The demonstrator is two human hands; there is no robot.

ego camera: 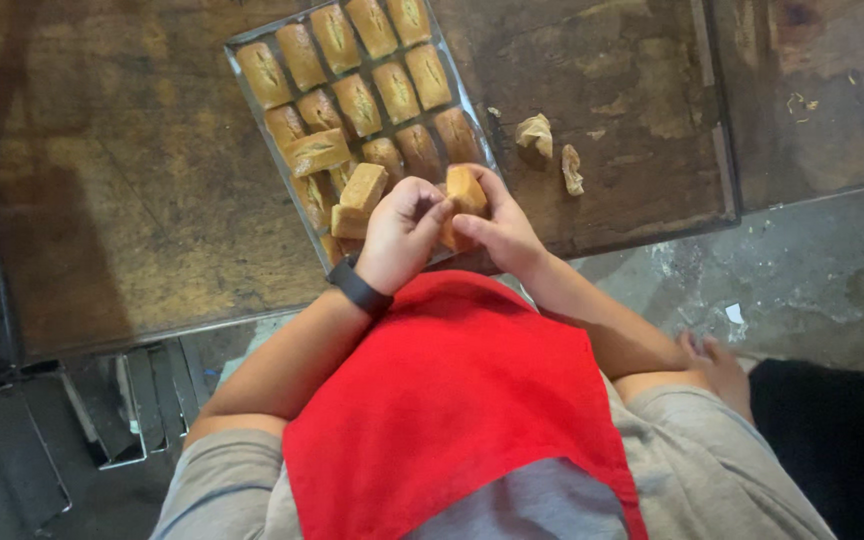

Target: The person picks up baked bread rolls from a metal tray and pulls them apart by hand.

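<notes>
Worn dark wooden tabletop carries a rectangular metal tray of golden loaf cakes. Both hands pinch one small golden-brown cake upright above the tray's near edge; right hand grips it, left hand fingertips touching alongside.

One metal tray sits on the one worn wooden table. On the tray about sixteen small golden loaf cakes show; those at its near end are partly hidden, so the count is rough. One more cake is held just above the tray's near edge. Two crumpled paper scraps lie right of the tray. Two hands show, with one black wristband.
</notes>
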